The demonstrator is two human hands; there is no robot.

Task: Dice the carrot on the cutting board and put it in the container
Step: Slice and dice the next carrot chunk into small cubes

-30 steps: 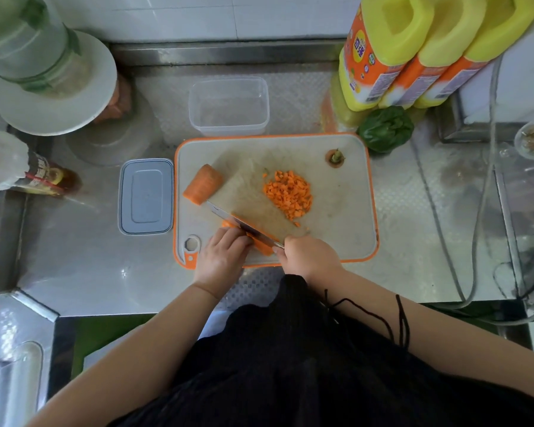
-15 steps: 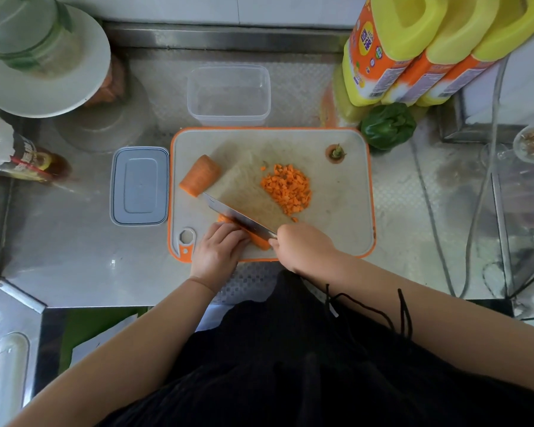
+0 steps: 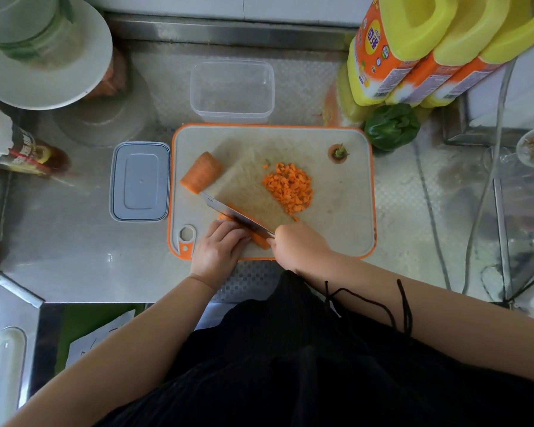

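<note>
At the far left of the steel counter, a grey lid (image 3: 140, 181) lay flat just beside the cutting board (image 3: 336, 217). On the board's left part rested an uncut carrot chunk (image 3: 201, 172), close to the tip of my knife (image 3: 235, 214). My left hand (image 3: 218, 249) sat at the board's near edge, fingers curled down onto the carrot strips (image 3: 258, 238) and pinning them against the board. The blade lay slantwise across those strips, right against my knuckles. My right hand (image 3: 299, 246) was clenched around the knife handle, which my fist hid. Further right and farther from me, a heap of diced carrot (image 3: 289, 188) sat mid-board, and the cut-off carrot top (image 3: 339, 153) stood near the far right corner. Behind the board, touching its far edge, was the clear container (image 3: 232, 89), with no carrot in it. A green pepper (image 3: 392, 126) sat off the board's far right corner.
</note>
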